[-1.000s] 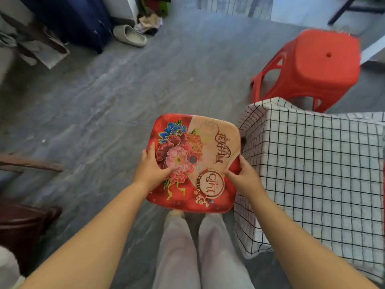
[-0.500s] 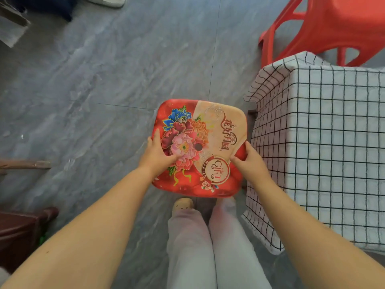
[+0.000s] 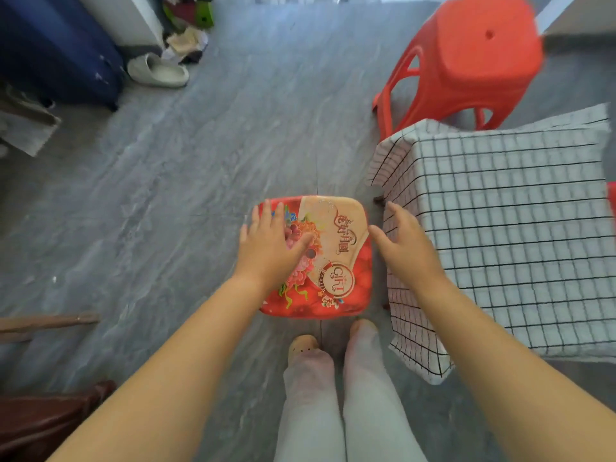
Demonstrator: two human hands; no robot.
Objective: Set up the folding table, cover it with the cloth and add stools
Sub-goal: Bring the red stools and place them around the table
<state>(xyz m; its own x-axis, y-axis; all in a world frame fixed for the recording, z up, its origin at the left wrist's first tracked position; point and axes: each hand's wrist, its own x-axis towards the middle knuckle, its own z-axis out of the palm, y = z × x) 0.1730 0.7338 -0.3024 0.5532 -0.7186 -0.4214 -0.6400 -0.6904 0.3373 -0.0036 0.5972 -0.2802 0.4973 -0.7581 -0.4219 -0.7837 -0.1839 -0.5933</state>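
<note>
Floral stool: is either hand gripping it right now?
No. Both the left hand and right hand are open, fingers spread, over the floral stool.

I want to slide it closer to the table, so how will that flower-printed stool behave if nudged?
The flower-printed stool looks like moulded plastic, so probably stiff and light. It sits on smooth grey floor, so it should slide easily. Pushed at the seat top, it might tip rather than slide; its legs are hidden, so I can't judge its stance.
</note>
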